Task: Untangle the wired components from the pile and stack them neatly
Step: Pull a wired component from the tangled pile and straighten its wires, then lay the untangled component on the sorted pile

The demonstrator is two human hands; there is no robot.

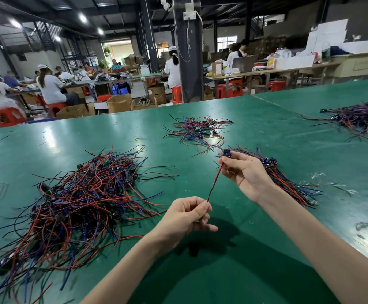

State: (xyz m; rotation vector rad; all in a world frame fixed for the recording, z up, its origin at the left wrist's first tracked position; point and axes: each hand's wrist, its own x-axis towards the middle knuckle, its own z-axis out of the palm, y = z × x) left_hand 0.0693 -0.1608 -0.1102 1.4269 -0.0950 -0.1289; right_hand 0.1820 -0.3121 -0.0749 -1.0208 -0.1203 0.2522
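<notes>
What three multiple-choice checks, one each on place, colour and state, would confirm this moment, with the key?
1. Where does the neat stack lie?
A. At the near edge of the mat.
B. Just beyond the right hand, to its right.
C. On a stool.

2. What colours are the held component's wires?
A. Yellow and white.
B. Green only.
C. Red and black.

3. How is that component held?
A. Stretched between both hands.
B. Lying loose on the mat.
C. Hanging from one hand.

Key:
1 B: the aligned bundle shows past the right wrist.
2 C: a red strand and a dark strand run together.
3 A: the right hand pinches the connector, and the left hand pinches the wire tips.
</notes>
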